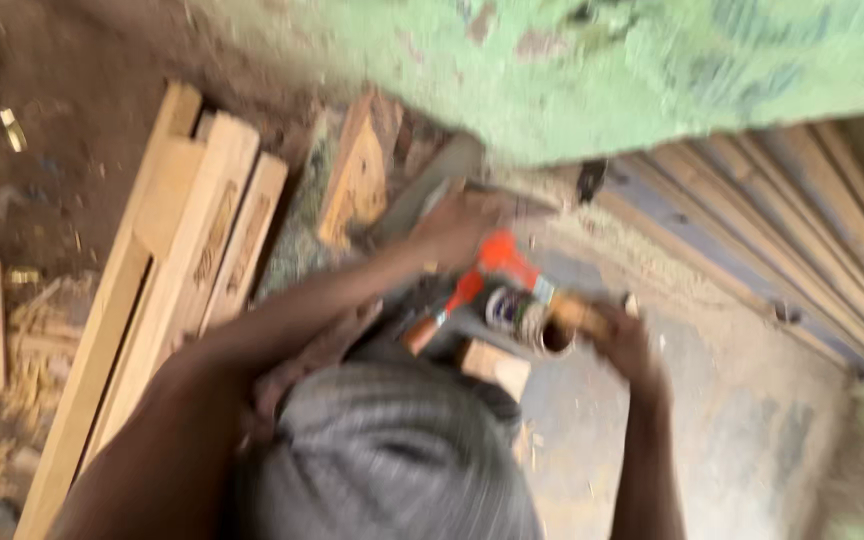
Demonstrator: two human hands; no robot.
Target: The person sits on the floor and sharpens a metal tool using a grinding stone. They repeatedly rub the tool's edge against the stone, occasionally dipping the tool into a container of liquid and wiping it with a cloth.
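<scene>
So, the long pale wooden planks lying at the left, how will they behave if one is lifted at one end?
The wooden planks look thick and straight, so probably stiff, not floppy. They are long, so one would likely feel heavy and swing. Flat faces suggest sliding, not rolling.

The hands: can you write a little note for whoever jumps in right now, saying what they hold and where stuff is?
Blurry view.
Left hand: reaches forward, at the top of an orange-handled tool; grip unclear.
Right hand: on a small can lying on its side, open end showing.
Wooden planks lie stacked on the dirt floor to the left; a green wall is ahead.
Done or left: cannot tell.
</scene>
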